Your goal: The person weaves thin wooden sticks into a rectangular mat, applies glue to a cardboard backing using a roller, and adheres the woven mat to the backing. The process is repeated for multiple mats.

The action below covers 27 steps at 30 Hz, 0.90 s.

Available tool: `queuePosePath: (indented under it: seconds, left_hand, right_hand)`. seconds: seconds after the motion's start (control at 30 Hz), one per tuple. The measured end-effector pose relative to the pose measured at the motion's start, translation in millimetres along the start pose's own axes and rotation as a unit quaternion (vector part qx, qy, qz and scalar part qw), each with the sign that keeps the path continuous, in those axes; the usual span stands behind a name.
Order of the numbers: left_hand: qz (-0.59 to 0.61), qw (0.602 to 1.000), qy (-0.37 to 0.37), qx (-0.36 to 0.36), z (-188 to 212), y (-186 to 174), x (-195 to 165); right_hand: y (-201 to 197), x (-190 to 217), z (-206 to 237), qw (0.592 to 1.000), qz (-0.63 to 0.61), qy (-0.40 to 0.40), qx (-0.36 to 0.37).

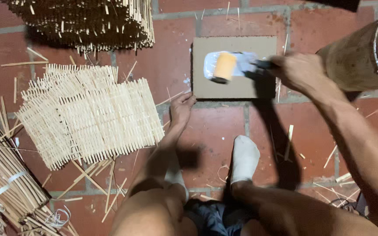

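the right hand [300, 72] is closed around a small roller [224, 66], probably spreading white glue on the cardboard [237, 87]; the left hand [181, 107], fingers loose and empty, pins its edge on the brick floor [215, 131]

Craft workshop: woven stick mats [88, 116] (brick floor [224, 131]).

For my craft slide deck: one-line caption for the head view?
Right hand rolls a paint roller over cardboard; left hand rests on brick floor.
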<state>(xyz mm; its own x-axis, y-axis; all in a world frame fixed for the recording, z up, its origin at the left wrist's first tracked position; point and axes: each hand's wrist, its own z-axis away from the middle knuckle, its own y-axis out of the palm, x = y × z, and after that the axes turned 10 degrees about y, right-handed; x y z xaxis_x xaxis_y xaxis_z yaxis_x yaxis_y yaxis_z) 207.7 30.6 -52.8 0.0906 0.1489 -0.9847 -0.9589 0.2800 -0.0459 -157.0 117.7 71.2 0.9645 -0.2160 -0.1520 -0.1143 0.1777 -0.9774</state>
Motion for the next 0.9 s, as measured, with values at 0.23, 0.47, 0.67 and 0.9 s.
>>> queuePosePath:
  seconds: [0.23,0.47,0.67,0.9]
  left_hand:
    - [-0.013,1.000,-0.008,-0.001,-2.8,1.7,3.3]
    - [-0.058,0.998,0.022,-0.010,-7.4,-4.1,4.3]
    - [-0.018,1.000,0.021,-0.007,-10.3,0.8,5.7]
    - [-0.047,0.999,0.010,0.001,-8.6,0.3,-2.2]
  right_hand:
    - [1.0,-78.1,79.2,0.994,0.042,0.087,0.056]
    - [-10.3,27.6,6.2,0.994,-0.101,-0.033,-0.036]
    - [4.5,31.4,117.5,0.975,-0.144,0.143,0.085]
    - [35.0,48.6,102.6,0.926,-0.292,0.241,0.009]
